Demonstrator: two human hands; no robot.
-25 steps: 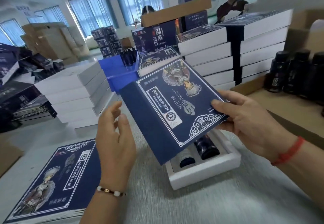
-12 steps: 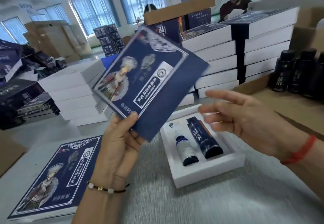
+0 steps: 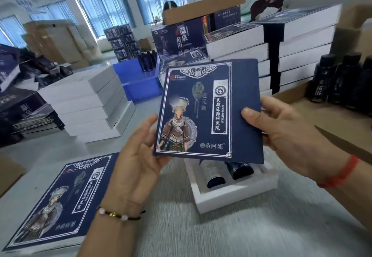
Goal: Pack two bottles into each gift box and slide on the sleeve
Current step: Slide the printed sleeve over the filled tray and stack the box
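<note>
A flat navy printed sleeve (image 3: pixel 209 111) is held up in front of me, picture side facing me and upright. My left hand (image 3: pixel 138 156) holds its lower left corner with the fingers behind and the thumb at the edge. My right hand (image 3: pixel 281 130) grips its right edge, thumb on the front. Below the sleeve a white gift box (image 3: pixel 233 196) lies open on the table with two dark bottles (image 3: pixel 227 172) side by side in it; their upper halves are hidden by the sleeve.
A stack of flat navy sleeves (image 3: pixel 56 204) lies at the front left. Stacks of white boxes (image 3: pixel 88 103) stand at the left and at the back right (image 3: pixel 302 51). Dark bottles (image 3: pixel 342 79) stand on cardboard at the right. A blue crate (image 3: pixel 136 81) sits behind.
The sleeve has been turned round, from upside down in the right hand, via the left hand, to upright. Both hands now hold it over the open box.
</note>
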